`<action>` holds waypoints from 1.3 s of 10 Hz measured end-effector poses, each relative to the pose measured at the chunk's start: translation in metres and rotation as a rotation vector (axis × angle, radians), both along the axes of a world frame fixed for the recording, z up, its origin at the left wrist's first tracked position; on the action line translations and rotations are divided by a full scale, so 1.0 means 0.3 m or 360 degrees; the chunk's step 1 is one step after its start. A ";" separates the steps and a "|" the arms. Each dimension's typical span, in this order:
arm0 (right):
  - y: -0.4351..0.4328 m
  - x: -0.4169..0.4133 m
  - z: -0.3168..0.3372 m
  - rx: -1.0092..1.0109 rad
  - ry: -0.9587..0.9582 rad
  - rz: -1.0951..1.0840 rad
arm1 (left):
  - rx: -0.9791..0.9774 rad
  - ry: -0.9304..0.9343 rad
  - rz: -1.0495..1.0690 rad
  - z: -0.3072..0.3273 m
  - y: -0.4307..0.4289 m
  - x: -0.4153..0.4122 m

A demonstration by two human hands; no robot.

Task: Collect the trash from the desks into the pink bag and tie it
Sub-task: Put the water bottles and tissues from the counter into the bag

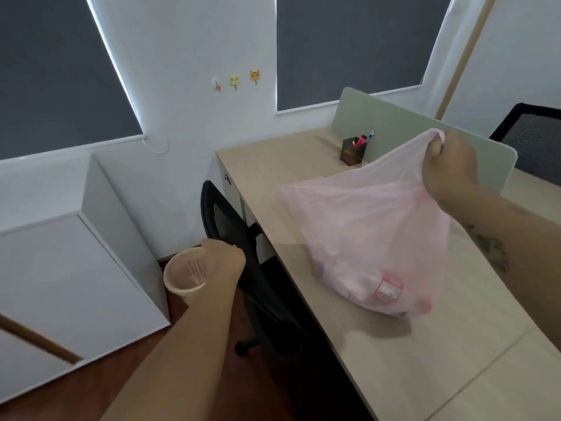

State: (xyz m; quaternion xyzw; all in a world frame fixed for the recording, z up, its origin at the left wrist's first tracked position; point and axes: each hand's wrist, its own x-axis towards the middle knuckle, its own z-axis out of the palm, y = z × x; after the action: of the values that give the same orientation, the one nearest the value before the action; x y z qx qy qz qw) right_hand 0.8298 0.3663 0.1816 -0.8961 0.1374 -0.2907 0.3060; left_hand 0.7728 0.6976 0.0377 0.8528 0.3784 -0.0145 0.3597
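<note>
We're holding a cup (185,273) in the left hand (223,259), fingers wrapped round it, lower left of centre, off the desk (425,375) edge. The right hand (449,165) is pinching the pink bag (373,232) by its top, upper right; the bag is hanging down to the desk, some trash inside. The bag's mouth is lying up and right of the cup, so the left hand is probably swinging that way next.

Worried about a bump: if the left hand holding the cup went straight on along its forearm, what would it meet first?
Probably the back of the black chair, just beyond the left hand and its cup; depth is unclear, so the hand might pass above it.
</note>
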 end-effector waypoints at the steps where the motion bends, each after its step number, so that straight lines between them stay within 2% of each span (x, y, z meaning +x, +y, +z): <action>1: -0.022 -0.011 0.024 0.0010 -0.0037 0.0065 | 0.0110 0.0049 0.0038 0.013 -0.076 -0.051; 3: -0.004 -0.017 0.104 0.0131 -0.0115 0.0306 | 0.0449 0.0147 -0.0323 0.064 -0.123 -0.122; 4: 0.012 -0.019 0.257 0.0152 -0.0236 0.0431 | 0.0425 -0.0107 -0.0318 0.173 -0.131 -0.061; 5: 0.020 -0.034 0.459 0.0126 -0.0376 0.0532 | 0.0395 -0.0530 -0.0387 0.382 -0.177 0.007; 6: 0.030 -0.060 0.646 0.0166 -0.0497 0.0623 | 0.0026 -0.0691 -0.0521 0.585 -0.215 0.080; 7: 0.056 -0.086 0.765 0.0196 -0.0593 0.0669 | 0.0119 -0.0542 -0.0538 0.691 -0.185 0.107; 8: 0.086 -0.090 0.826 0.0177 -0.0636 0.0700 | 0.0285 -0.0643 -0.0497 0.762 -0.067 0.122; 9: 0.139 -0.074 0.881 0.0199 -0.0699 0.0714 | 0.0340 -0.0858 -0.0304 0.896 0.078 0.091; 10: 0.248 -0.052 0.925 0.0192 -0.0716 0.0764 | 0.0637 -0.1008 -0.0103 1.058 0.279 0.013; 11: 0.399 -0.018 0.915 0.0092 -0.0679 0.0895 | 0.0810 -0.1096 0.0040 1.180 0.518 -0.091; 13: 0.909 0.055 0.806 0.0061 -0.0608 0.1195 | 0.1209 -0.0969 0.0292 1.247 1.003 -0.350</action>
State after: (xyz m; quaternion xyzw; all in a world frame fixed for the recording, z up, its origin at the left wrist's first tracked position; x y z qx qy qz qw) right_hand 0.8462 0.6388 0.4235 -0.8080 -0.2524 -0.3173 0.4274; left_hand 0.6678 0.9984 0.4119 0.8524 0.3081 0.4058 0.1176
